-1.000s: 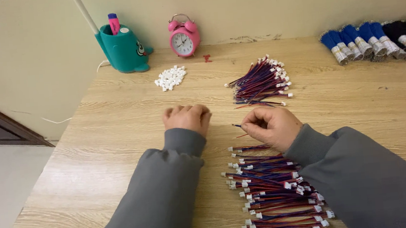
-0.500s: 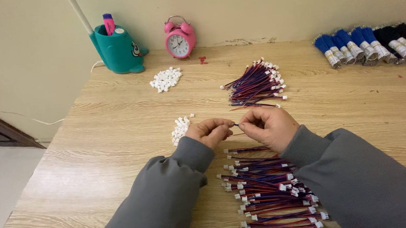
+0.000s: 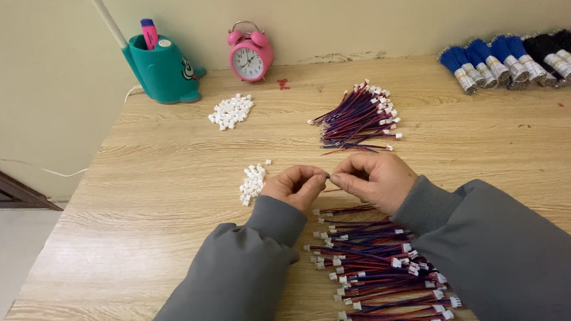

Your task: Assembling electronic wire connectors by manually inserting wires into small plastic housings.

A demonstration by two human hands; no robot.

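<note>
While both sets of fingertips meet, the left hand [image 3: 294,186] and right hand [image 3: 373,179] pinch a thin red-and-blue wire [image 3: 335,190] between them, small white plastic connectors [image 3: 253,182] just left, above the grained wooden tabletop [image 3: 164,192].

Hidden between pinched fingertips, cut off at the frame edges.

Pinched between left hand [image 3: 296,185] and right hand [image 3: 372,180], fingertips meeting, something too small and too covered to identify. Cannot tell which end of the thin wire [image 3: 333,191] showing below the knuckles is gripped. Near pile of red-and-blue wire leads [image 3: 378,269] cut off by the bottom edge, partly overlapped by both grey sleeves. Row of taped wire bundles [image 3: 524,60] cropped at the right edge. Bench [image 3: 164,192] cut off below and right. Clock [image 3: 249,52] face too small to read.
</note>
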